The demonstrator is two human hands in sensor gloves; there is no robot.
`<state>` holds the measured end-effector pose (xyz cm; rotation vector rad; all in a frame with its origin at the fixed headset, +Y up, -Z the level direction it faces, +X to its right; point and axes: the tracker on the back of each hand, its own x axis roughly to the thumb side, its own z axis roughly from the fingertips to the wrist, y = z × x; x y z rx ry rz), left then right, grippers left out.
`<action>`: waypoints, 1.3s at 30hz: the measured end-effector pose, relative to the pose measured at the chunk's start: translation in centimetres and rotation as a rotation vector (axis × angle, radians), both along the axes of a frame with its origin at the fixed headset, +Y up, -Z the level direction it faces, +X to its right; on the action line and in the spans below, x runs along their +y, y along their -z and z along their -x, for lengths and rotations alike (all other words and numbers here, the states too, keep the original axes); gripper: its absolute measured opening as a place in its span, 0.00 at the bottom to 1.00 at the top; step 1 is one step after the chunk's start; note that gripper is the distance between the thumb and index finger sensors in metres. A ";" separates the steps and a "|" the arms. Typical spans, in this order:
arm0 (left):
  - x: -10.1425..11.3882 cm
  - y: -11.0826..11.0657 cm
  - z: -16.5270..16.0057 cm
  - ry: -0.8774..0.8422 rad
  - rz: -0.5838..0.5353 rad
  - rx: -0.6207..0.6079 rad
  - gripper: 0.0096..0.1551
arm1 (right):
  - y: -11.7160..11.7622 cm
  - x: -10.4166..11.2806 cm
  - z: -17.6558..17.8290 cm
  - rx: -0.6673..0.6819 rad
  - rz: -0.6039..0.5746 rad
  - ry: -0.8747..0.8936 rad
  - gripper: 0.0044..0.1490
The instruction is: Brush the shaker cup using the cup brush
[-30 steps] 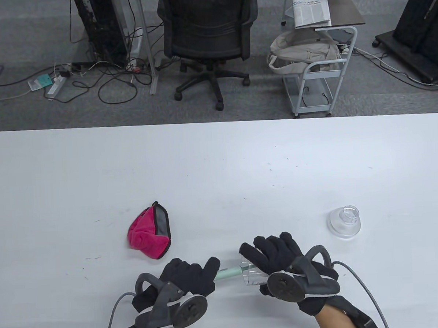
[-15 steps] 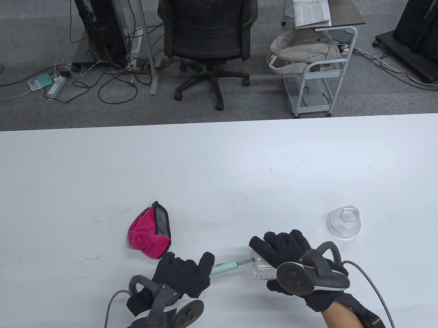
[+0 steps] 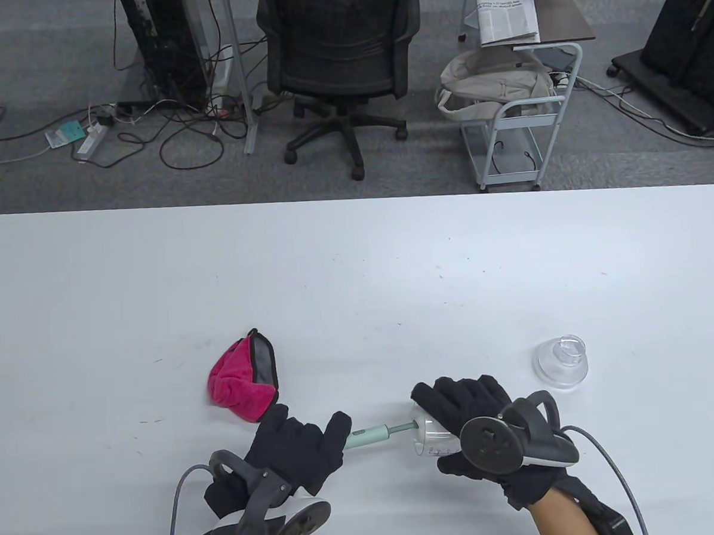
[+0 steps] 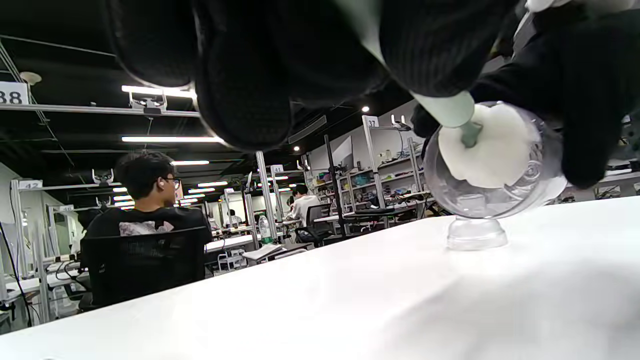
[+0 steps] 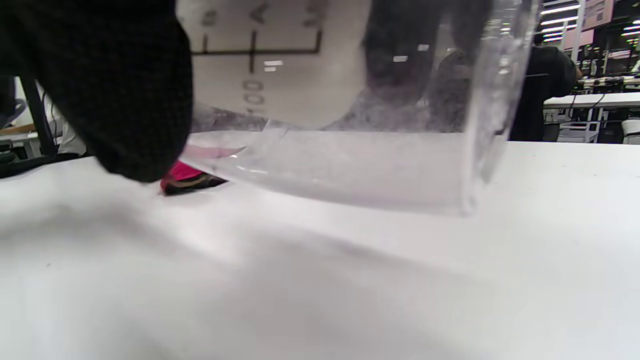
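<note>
The white worktop [image 3: 357, 267] lies bare toward twelve o'clock, while near its six o'clock edge the right hand [image 3: 478, 416] grips the sideways shaker cup [image 3: 430, 438], and the left hand [image 3: 297, 447] at nine o'clock holds the cup brush [image 3: 372, 437] inside it.

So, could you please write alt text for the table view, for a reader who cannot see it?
On a white table, a gloved right hand holds a clear plastic shaker cup on its side while the gloved left hand holds a mint-green cup brush entering its mouth. A pink cloth and clear lid lie nearby.
</note>
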<state>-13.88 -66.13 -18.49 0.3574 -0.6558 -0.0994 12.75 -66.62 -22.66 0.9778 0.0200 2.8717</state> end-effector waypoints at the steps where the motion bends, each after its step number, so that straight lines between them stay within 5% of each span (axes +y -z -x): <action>1: -0.2 0.1 -0.1 -0.002 0.015 -0.005 0.31 | -0.2 -0.1 0.4 0.018 -0.006 0.005 0.69; 10: -0.5 1.1 -0.4 -0.063 0.303 0.011 0.32 | -0.3 0.6 -0.9 0.003 -0.236 0.179 0.69; 14: 0.5 1.1 1.1 -0.047 0.245 0.124 0.33 | -0.1 0.6 -1.4 -0.056 -0.273 -0.022 0.69; 17: 0.7 1.2 1.6 -0.054 0.283 0.128 0.33 | 0.3 0.5 -1.7 -0.101 -0.173 0.010 0.69; 23: 1.7 1.1 3.3 -0.159 0.270 0.298 0.35 | 1.1 0.9 -4.6 -0.230 -0.185 0.111 0.69; 31: -3.7 6.8 -2.3 -0.078 0.626 0.577 0.38 | 1.1 1.0 -5.1 -0.208 -0.197 0.492 0.69; 39: -7.5 10.4 -8.0 0.219 0.605 0.766 0.40 | 1.1 0.9 -5.7 -0.215 -0.208 0.614 0.68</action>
